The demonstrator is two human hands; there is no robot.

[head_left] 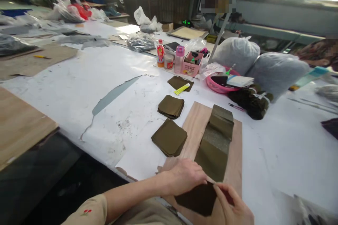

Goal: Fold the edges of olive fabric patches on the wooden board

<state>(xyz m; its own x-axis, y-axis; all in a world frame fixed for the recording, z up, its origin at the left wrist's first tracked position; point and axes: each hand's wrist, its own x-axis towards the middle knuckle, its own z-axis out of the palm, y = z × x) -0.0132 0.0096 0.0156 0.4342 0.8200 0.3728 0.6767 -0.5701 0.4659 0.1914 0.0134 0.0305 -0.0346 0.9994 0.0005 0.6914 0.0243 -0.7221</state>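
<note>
A dark olive fabric piece (198, 198) lies at the near end of a wooden board (194, 119), between my two hands. My left hand (186, 175) is closed at its upper edge, fingertips at the cloth. At its right corner my right hand (232, 202) pinches the same piece between thumb and fingers. Just beyond, a long olive fabric strip (213, 156) runs up the board in overlapping sections, some greyer. Left of the board sit two stacks of cut olive pieces, a nearer stack (169, 137) and a farther stack (171, 106).
A yellow tube (182, 88) rests on another olive piece (173, 82). Behind stand a red-capped bottle (160, 54), a pink bottle (179, 58) and a pink box (191, 66). A pink basket (211, 86), dark bundles (257, 107) and stuffed bags (277, 70) are at right. The table's paper is torn (113, 95).
</note>
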